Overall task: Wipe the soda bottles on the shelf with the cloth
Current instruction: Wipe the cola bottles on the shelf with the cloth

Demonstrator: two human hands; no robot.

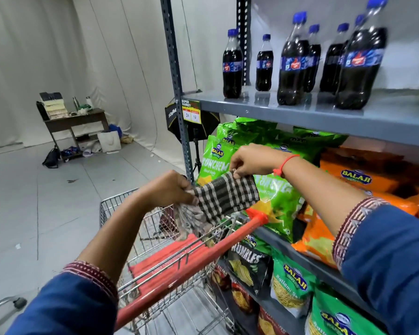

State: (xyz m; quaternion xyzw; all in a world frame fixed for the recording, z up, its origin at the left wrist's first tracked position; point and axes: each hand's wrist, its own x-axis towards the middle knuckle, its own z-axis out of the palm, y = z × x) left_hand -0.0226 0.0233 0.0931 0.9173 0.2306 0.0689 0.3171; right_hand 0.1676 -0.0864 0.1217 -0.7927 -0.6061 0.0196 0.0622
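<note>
A wire shopping cart (169,274) with a red handle (203,262) stands beside racks of green snack bags (276,201) and orange snack bags (363,180). A price tag (191,111) hangs on the rack's edge. Far off, a brown tabletop (78,117) carries clutter, with bags (51,158) on the floor beneath.

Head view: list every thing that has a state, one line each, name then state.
cloth: stretched between both hands, over the cart
left hand: gripping the cloth's bunched end
right hand: pinching the cloth's top edge
soda bottles: upright on top shelf, capped, untouched
cart: parked beside shelf
</note>
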